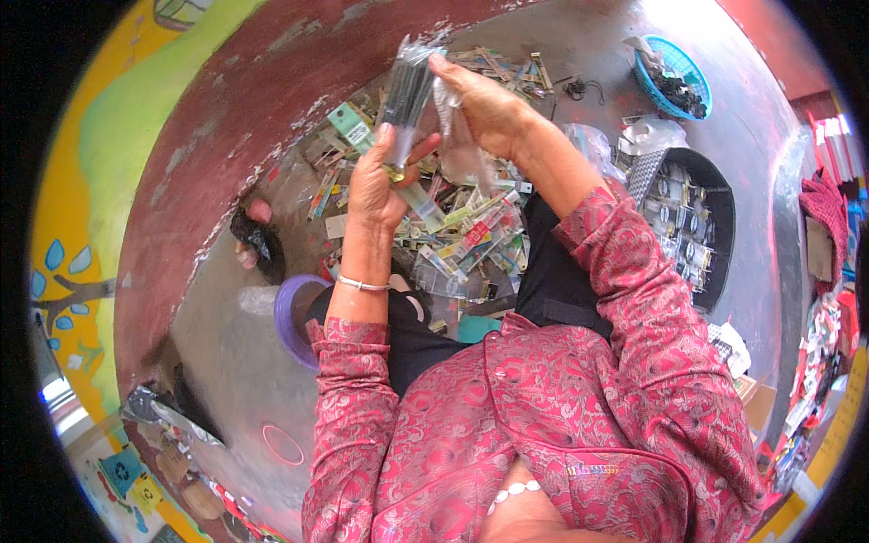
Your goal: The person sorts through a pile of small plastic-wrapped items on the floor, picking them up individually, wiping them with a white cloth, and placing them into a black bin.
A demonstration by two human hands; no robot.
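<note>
My left hand (380,181) grips a bundle of thin dark sticks (405,95) near its lower end, held upright in front of me. My right hand (484,104) holds a clear plastic sleeve (450,100) against the top of the bundle, fingers pinching its edge. Both sleeves are red patterned cloth, and a silver bangle (362,284) sits on my left wrist. Below the hands, on the grey floor, lies a heap of long narrow printed packets and boxes (462,235).
A blue basket (674,77) with dark items stands at the far right. A black round tray (692,226) holds rows of small packets. A purple stool rim (288,312) is under my left side. A dark red wall (226,136) curves along the left.
</note>
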